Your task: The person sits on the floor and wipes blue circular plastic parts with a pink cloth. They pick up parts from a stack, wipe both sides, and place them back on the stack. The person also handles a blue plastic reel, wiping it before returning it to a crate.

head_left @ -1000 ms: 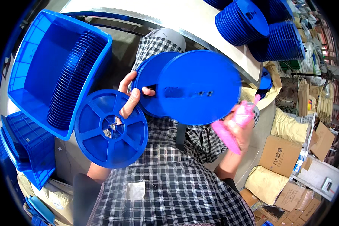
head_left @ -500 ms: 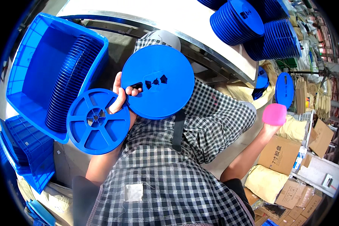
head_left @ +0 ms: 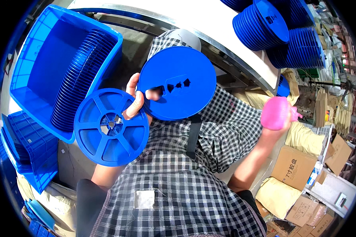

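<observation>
Two round blue plastic reels are in my left hand [head_left: 135, 100], whose fingers are closed on them. The spoked reel [head_left: 135, 131] hangs on the near left, with my thumb over its rim. A plain-faced reel [head_left: 186, 102] with small cut-outs near its middle is to the right, and a fingertip shows at one of its holes. My right hand is raised at the right, mostly hidden behind or inside something rounded and bright pink [head_left: 275, 113]; I cannot tell whether this is a glove or a held thing. No reel shows at that hand.
A blue bin [head_left: 37, 75] at the left holds a row of blue discs [head_left: 81, 79]. Stacked reels [head_left: 257, 27] stand on the white table [head_left: 178, 14]. A pale bag [head_left: 293, 85] with something blue inside stands beyond my right hand. Cardboard boxes [head_left: 290, 168] lie at the lower right.
The blue disc seen beyond my right hand is gone from there. That hand has come inward, toward my knee. My left hand still holds both reels, shifted slightly right in the picture.
</observation>
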`<state>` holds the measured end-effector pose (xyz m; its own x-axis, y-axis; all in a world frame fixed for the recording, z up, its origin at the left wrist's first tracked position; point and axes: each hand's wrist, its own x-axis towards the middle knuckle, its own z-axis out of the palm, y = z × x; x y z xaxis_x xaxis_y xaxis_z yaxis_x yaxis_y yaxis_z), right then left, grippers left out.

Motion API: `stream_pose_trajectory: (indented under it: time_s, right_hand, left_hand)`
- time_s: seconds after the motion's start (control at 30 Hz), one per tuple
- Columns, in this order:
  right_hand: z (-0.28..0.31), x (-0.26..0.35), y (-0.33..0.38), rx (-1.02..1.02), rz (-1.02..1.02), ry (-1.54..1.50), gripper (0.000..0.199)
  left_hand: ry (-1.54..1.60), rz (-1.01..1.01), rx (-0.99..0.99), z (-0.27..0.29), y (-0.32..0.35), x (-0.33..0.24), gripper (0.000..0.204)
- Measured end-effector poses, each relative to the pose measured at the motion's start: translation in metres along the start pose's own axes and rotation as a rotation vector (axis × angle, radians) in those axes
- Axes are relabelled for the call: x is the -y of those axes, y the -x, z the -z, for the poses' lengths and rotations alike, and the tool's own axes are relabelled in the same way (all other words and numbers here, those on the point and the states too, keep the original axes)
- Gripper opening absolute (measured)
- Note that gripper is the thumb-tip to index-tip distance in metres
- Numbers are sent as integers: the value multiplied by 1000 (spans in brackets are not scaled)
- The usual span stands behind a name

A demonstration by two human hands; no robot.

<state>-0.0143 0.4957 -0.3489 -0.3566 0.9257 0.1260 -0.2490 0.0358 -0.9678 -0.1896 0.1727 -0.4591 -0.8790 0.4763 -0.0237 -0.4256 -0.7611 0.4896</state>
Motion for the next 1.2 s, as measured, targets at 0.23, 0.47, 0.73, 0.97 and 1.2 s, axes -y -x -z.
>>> stream_pose_trajectory:
  time_s: [0.23,0.47,0.73,0.97,1.2]
  right_hand:
    - [-176,-46,107,760,648,275,54]
    - [-212,-83,55,585,998,669,35]
    - [-134,-80,150,874,899,635,34]
    - [-172,-90,48,434,746,700,33]
    - [-204,-63,111,849,1048,606,30]
  left_hand:
    - [-130,100,-109,-29,7,-19,51]
    - [-95,177,-174,-39,14,-28,49]
    - [39,224,-104,-23,9,-14,43]
    - [106,-9,48,-4,1,3,45]
    - [103,179,-264,-40,9,-22,47]
